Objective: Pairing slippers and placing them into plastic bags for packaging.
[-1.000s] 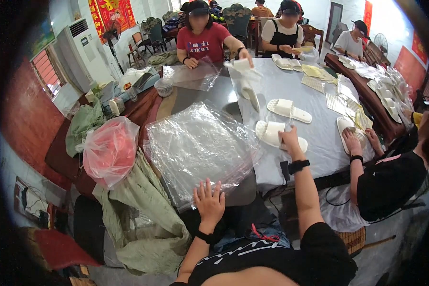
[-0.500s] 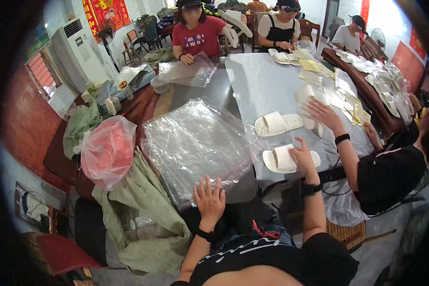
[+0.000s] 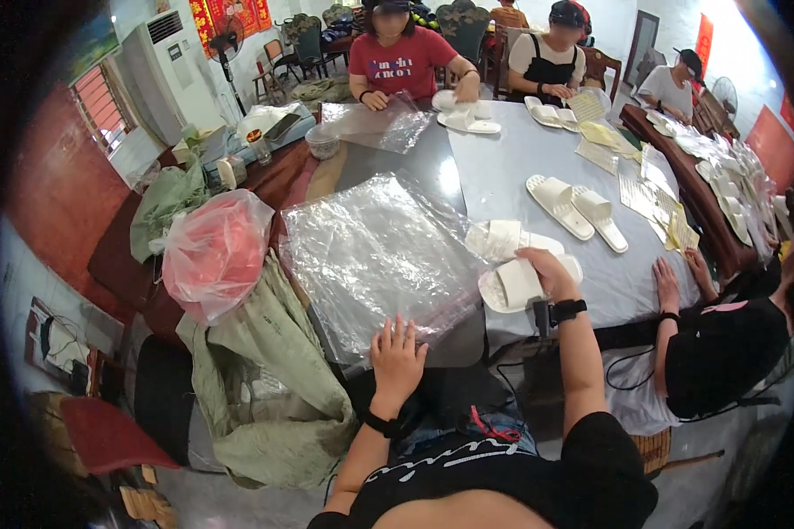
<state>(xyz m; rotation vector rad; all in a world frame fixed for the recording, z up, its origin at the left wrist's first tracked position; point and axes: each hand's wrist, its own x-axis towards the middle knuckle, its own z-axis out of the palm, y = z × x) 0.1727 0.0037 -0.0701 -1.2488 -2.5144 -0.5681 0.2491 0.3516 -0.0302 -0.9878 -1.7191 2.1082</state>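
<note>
Slippers: eight white ones on the table, in four pairs; the near pair [image 3: 510,287] lies by the right hand, the middle pair [image 3: 596,208] stands far and right of it, and two far pairs [image 3: 469,121] lie before two co-workers.
Left hand [image 3: 397,361]: one, palm down on the near edge of the bag stack, fingers spread and grasping nothing.
Right hand [image 3: 551,275]: one, fingers bent over the near pair and touching it; whether they grip a slipper, one cannot tell.
Clear plastic bags [image 3: 375,256]: one flat, overlapping stack left of the near pair; too many layers to count.
Insert sheets [image 3: 648,198]: several, yellow and whitish, overlapping along the right side.
Co-worker's hands [image 3: 666,286]: two, at the right, near the table's edge.
Knotted bag [image 3: 216,256]: one, translucent, at the left, filled with something red.
Tub [image 3: 322,143]: one, pale, far left of the stack; contents too small to tell.
Woven sack [image 3: 269,423]: one, green, mouth gaping, clear plastic showing inside.
Edges: the grey-white table cover [image 3: 494,181] has its left border just right of the stack; the table's near edge passes before both hands.
Room: bare cover stretches between the middle pair and the far pairs, and right of the near pair.
</note>
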